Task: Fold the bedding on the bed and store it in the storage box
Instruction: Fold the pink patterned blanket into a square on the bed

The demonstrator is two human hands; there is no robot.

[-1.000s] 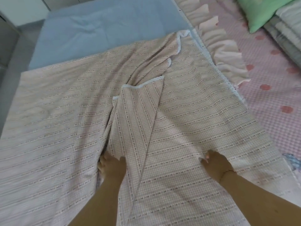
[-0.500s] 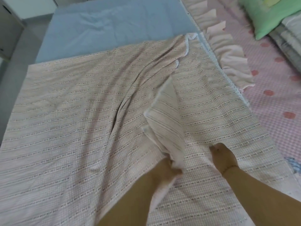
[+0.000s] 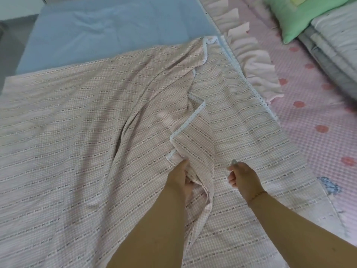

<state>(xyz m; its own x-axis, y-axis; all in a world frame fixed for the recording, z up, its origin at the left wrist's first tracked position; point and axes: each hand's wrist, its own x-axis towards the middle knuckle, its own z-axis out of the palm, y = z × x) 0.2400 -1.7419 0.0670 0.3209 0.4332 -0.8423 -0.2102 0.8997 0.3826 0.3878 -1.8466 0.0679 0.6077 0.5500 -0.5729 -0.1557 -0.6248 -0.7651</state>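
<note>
A large pink-and-beige checked sheet with woven stripes (image 3: 81,136) lies spread over the bed, running away from the person toward the far end, where a pale blue mattress cover (image 3: 108,33) shows beyond its far edge. The left hand (image 3: 182,179) grips a bunched fold of this sheet near the middle of its near part, fingers curled round the cloth, so that a flap edged with white lace trim (image 3: 190,122) stands up just beyond the knuckles. The right hand (image 3: 244,179) sits just beside it to the right, fingers curled and pinching the flat layer of the same sheet. The raised fold runs lengthwise away from the person, and a long crease leads from it up to the far right corner; the left hand is the nearer to that flap. The task's thing thus lies directly under and ahead of both hands, and the fold most likely has to be carried sideways across the sheet's width. The fabric looks thin, soft and limp, creasing easily. To the right lie a frilled pale pink edge (image 3: 257,74), a pink gingham sheet with red flowers (image 3: 313,113), a green pillow (image 3: 301,18) and stacked grey-white quilts (image 3: 336,47). No storage box is in view.
</note>
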